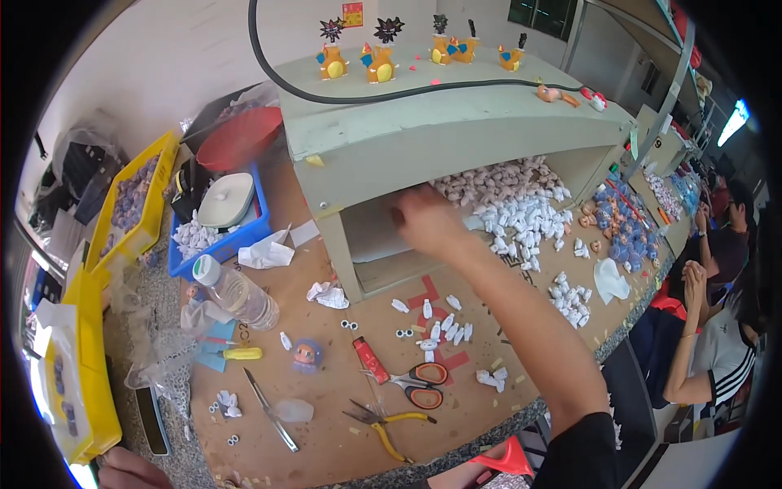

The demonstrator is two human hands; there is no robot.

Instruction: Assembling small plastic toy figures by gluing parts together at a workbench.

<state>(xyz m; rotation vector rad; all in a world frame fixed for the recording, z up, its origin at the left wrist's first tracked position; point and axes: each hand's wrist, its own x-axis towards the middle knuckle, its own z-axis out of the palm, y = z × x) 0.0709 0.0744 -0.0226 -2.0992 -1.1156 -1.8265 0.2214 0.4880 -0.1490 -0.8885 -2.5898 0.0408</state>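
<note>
My right hand point(428, 222) reaches across the bench into the opening of a pale grey-green shelf box point(472, 143). Its fingers are curled, and whatever they may hold is hidden. Beside it, a large heap of small white figure parts point(521, 216) spills out of the box onto the cardboard. At the lower left edge, my left hand point(130, 470) shows only in part by the yellow crate point(90, 399); its fingers are not clear. Below the right forearm lie several loose white parts point(446, 326). A small purple-haired doll head point(307, 355) rests on the cardboard.
Orange-handled scissors point(425, 385), yellow-handled pliers point(391, 420) and tweezers point(271, 410) lie in front. A bottle point(236, 292) stands near a blue basket point(261, 220). Orange figures point(380, 65) stand on the box. Co-workers point(709, 342) sit at the right.
</note>
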